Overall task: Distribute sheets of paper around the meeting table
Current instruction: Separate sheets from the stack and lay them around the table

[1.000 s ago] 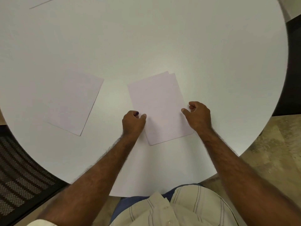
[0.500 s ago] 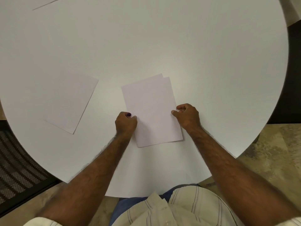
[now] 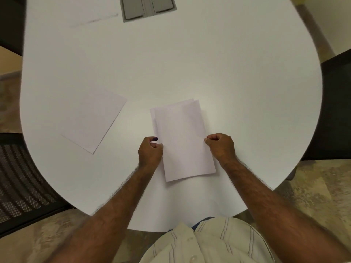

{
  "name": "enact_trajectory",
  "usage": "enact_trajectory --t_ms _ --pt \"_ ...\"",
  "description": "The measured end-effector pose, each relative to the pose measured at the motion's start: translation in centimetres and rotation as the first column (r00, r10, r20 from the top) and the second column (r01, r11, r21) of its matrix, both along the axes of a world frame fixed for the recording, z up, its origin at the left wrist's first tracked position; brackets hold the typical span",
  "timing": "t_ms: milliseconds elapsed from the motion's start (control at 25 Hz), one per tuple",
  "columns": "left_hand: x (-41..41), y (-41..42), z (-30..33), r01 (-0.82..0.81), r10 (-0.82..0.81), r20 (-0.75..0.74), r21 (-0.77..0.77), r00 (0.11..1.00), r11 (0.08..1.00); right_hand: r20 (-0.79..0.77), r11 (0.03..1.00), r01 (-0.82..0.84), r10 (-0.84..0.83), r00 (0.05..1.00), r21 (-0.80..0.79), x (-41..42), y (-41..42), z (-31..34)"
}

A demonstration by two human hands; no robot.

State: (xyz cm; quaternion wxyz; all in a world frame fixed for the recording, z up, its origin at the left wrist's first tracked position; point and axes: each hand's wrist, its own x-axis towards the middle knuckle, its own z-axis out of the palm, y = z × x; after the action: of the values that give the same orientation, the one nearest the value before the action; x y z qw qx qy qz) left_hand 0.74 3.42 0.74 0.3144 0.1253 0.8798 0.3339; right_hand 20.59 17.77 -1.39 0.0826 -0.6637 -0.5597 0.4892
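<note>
A rounded white tabletop (image 3: 190,59) fills the view over mottled tan flooring, with a dark mesh chair (image 3: 20,179) at about 8 o'clock and a grey cable hatch (image 3: 149,7) set into the surface at 12 o'clock. A single sheet (image 3: 94,119) lies flat at 9 o'clock from the hands, well apart from them, and what looks like another sheet's edge (image 3: 95,20) shows faintly toward 11 o'clock.

The small stack of paper (image 3: 183,141) sits in front of the person, its long axis running roughly from 6 to 12 o'clock and leaning slightly toward 11. The sheets are fanned a little at the far edge, so at least two or three remain. The left hand (image 3: 151,153) is curled, thumb and fingertips pinched on the stack's left long edge. The right hand (image 3: 221,146) is likewise closed, pinching the right long edge. The hands face each other across the short axis, equally near.

With one place already served at 9 o'clock, the open tabletop toward 3 o'clock looks like the next spot. The right hand is better placed to draw the top sheet that way while the left holds the rest down.
</note>
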Motion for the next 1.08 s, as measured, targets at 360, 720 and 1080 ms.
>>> enact_trajectory --t_ms 360,720,1080 --pt "2.3 -4.3 5.9 -0.052 0.044 0.042 0.212 0.998 0.976 -0.098 0.991 0.06 -0.048 0.994 0.121 2.8 -3.8 6.1" --pt "5.6 -6.2 9.6 -0.041 0.012 0.076 0.397 0.997 0.917 -0.233 0.965 0.173 -0.125 0.964 0.197 8.4 -7.0 10.7" --pt "10.8 -2.9 9.6 0.007 -0.05 0.088 0.433 0.995 0.901 -0.27 0.941 0.248 -0.183 0.945 0.231 13.9 -4.0 12.3"
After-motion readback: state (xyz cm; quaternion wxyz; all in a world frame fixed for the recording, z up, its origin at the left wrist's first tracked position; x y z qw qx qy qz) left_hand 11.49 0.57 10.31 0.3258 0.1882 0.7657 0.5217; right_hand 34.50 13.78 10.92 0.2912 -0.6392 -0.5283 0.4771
